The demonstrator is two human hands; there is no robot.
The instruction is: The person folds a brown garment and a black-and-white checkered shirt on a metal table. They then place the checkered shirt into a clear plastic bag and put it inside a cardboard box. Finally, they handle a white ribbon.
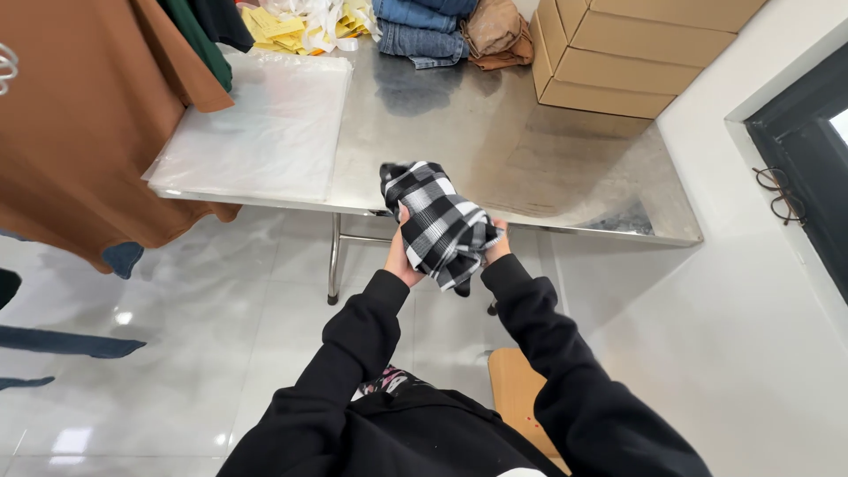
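Brown fabric, a large hanging garment point(79, 115), fills the left edge of the view, with a dark green garment point(201, 44) beside it. Just right of these, a stack of clear plastic bags point(261, 124) lies flat on the left part of the shiny steel table point(495, 132). At the table's far edge sit yellow and white paper tags point(300, 22), then folded blue jeans point(422, 31) and a crumpled tan cloth point(496, 35).

Near the table's front edge, the folded black-and-white checked cloth point(439, 223) is held up in the air, above the pale tiled floor point(177, 336). The left hand point(399, 256) grips it from the left side, thumb on the fabric; the right hand point(496, 247) clasps it from the right, mostly hidden behind the bundle. Both hands are closed on the cloth, close together, in black sleeves.

Further right, stacked brown cardboard boxes point(618, 53) rest on the table's far right corner. A pair of thin-framed glasses point(777, 194) lies on the dark window ledge at the far right.
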